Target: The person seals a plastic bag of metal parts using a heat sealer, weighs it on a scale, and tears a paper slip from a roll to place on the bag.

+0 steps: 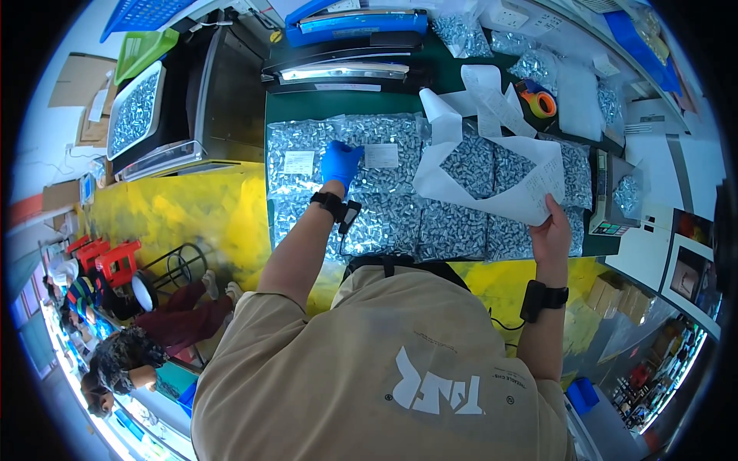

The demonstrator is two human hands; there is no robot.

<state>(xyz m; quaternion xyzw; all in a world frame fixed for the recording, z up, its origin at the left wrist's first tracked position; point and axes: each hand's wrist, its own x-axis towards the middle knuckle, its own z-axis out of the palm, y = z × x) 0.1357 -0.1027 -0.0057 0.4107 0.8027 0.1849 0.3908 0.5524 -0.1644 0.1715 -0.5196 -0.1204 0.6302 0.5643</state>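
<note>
My left hand (340, 163), in a blue glove, rests over the clear bags of small metal parts, between two white labels. One label (298, 162) lies left of it, and another label (381, 156) is just to its right. Its fingers are bunched; anything between them is hidden. With bare fingers, my right hand (550, 232) grips the lower right end of a long strip of white printed labels (492, 201). That strip loops and folds across the bags on the right and runs toward the back. Bags of metal parts (388, 227) lie in rows on the dark green table.
Blue and black long devices (355, 29) stand along the back of the table. Tape rolls (541, 104) and more bags (461, 34) sit at the back right. A scale (611, 196) with a bag stands right. Behind on the left, a person (146, 349) sits by red stools (115, 263).
</note>
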